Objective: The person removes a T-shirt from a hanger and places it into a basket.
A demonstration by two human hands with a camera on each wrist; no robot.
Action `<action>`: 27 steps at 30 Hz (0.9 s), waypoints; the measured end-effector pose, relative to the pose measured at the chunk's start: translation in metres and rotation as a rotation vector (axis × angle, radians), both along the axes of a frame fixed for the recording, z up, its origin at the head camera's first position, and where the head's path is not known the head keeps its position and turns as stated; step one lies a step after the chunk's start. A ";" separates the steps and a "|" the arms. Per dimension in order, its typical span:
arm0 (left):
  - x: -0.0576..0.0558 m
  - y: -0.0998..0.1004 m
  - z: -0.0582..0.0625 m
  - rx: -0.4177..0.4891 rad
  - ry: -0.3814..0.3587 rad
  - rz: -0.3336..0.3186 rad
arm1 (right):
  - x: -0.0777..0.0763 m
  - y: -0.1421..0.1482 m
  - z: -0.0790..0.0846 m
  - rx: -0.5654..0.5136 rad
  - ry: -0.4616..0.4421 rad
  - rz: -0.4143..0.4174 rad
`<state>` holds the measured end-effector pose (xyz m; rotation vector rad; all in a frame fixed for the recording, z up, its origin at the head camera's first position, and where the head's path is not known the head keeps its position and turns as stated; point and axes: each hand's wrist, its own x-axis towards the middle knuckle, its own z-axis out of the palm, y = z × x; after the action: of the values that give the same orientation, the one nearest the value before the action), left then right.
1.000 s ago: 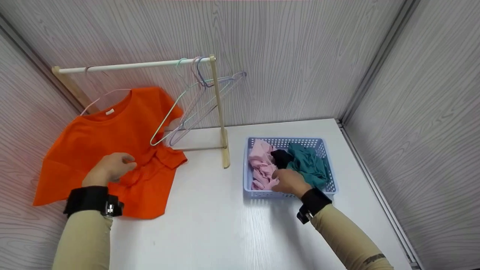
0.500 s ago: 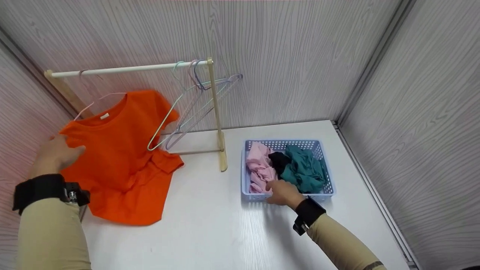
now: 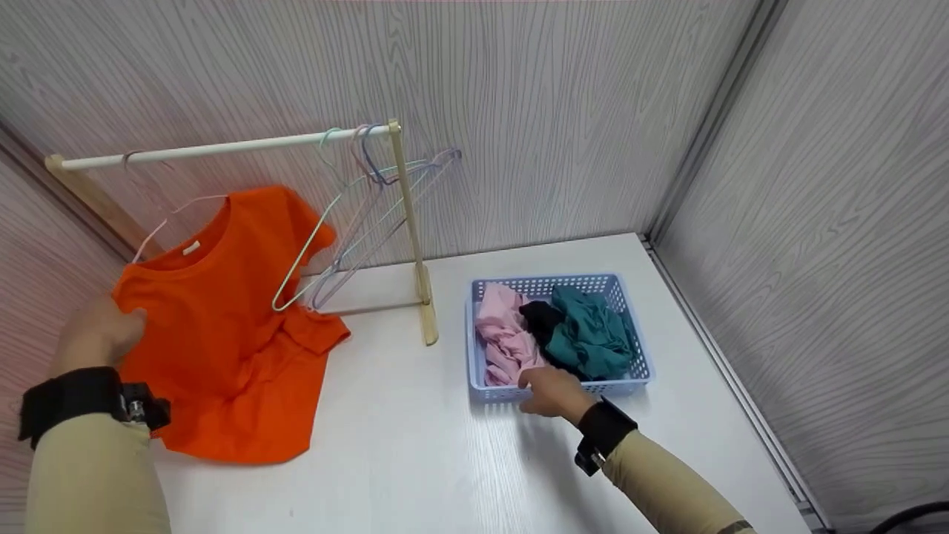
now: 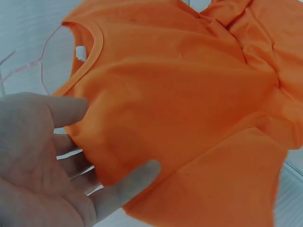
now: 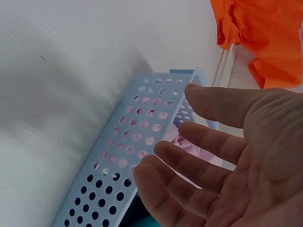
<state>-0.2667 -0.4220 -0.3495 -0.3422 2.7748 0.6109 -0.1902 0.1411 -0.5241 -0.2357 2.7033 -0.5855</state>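
Observation:
An orange T-shirt (image 3: 215, 319) hangs from a pink hanger (image 3: 154, 236) on the left part of the rack. Beside its left edge is my left hand (image 3: 96, 334). The left wrist view has this hand (image 4: 52, 165) with fingers spread and the shirt behind them, nothing gripped; whether they touch the cloth I cannot tell. At the front rim of a light blue basket (image 3: 482, 393) is my right hand (image 3: 554, 393). Its fingers (image 5: 189, 163) are relaxed and hold nothing in the right wrist view. Pink cloth (image 3: 508, 341), black cloth (image 3: 541, 319) and teal cloth (image 3: 593, 337) lie crumpled in the basket.
The rack has a white rail (image 3: 222, 148) and a wooden post (image 3: 411, 215) at its right end. Several bare hangers, among them a mint green hanger (image 3: 308, 248), hang near that post. Wood-grain walls (image 3: 534, 126) enclose the white table (image 3: 385, 445).
My left hand has moved left, from in front of the shirt to its left edge. My right hand has shifted slightly down at the basket's front. The view has turned a little.

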 end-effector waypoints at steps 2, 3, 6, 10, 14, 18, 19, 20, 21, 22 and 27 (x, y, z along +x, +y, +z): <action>-0.001 0.010 0.001 -0.043 0.084 -0.017 | 0.000 -0.001 0.000 0.000 -0.007 -0.003; -0.003 0.016 0.001 -0.074 0.130 -0.027 | 0.000 -0.001 0.000 -0.002 -0.005 -0.001; -0.009 0.032 0.002 -0.144 0.237 -0.002 | 0.001 -0.003 -0.001 -0.012 0.001 0.004; -0.017 0.044 0.001 -0.129 0.275 0.010 | 0.001 -0.005 -0.003 -0.012 0.004 0.007; -0.019 0.053 0.002 -0.116 0.300 0.021 | 0.002 -0.005 -0.006 -0.012 -0.009 0.004; -0.017 0.059 0.006 -0.113 0.341 0.043 | 0.003 -0.005 -0.007 -0.026 0.000 0.015; -0.016 0.059 0.008 -0.113 0.352 0.045 | 0.003 -0.005 -0.007 -0.028 0.004 0.019; -0.015 0.060 0.011 -0.111 0.362 0.046 | 0.003 -0.004 -0.006 -0.028 0.011 0.024; -0.014 0.059 0.014 -0.114 0.367 0.045 | 0.003 -0.004 -0.006 -0.031 0.011 0.025; -0.013 0.059 0.017 -0.117 0.372 0.044 | 0.003 -0.004 -0.006 -0.033 0.013 0.025; -0.005 0.053 0.032 -0.135 0.387 0.056 | 0.002 -0.006 -0.006 -0.052 0.017 0.029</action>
<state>-0.2717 -0.3689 -0.3173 -0.3650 3.1974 0.5534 -0.1880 0.1353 -0.5297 -0.2938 2.6986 -0.6484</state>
